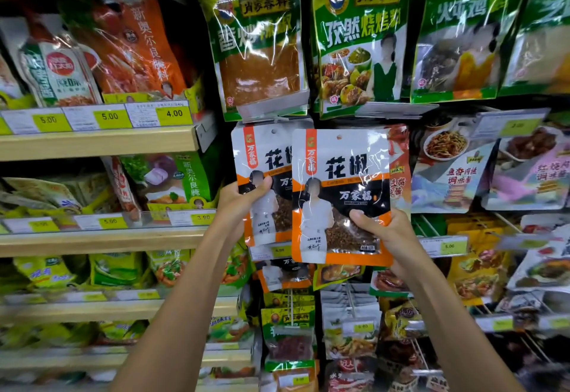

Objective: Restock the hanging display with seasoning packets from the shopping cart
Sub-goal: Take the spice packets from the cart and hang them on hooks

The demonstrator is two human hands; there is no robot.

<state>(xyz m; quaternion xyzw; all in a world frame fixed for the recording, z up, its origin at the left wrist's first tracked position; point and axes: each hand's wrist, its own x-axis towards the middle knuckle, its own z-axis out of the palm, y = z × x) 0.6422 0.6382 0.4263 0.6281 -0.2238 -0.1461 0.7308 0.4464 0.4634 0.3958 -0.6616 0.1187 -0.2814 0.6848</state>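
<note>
Head view faces a hanging display wall with both arms raised in front of it; the left hand [243, 197] grips the rear packet [262, 157], a white, orange and black seasoning pouch, at its left edge about halfway up, thumb pressed flat across the front and the other fingers hidden behind it; the right hand [382, 231] grips the front packet [339, 181], a pouch of the same design, near its lower right corner, thumb laid on the clear window and the fingers out of sight behind; both pouches stand upright, each with a small hang hole near its top edge; the front packet overlaps the right side of the rear packet and sits slightly lower; whether the rear packet hangs on a peg or is only held against the display cannot be told; just above them hangs a row of green packets [357, 36] with clear label holders at their bottom edges; to the right of the front packet hang dish-printed pouches [447, 169]; just below the rear packet a yellow price label [279, 250] reads 5.00; left of the display a wooden shelf [98, 141] carries bagged goods, with yellow price tags [172, 113] along its front edge reading 5.00 and 4.00; lower pegs hold more bagged seasonings, too blurred to read
</note>
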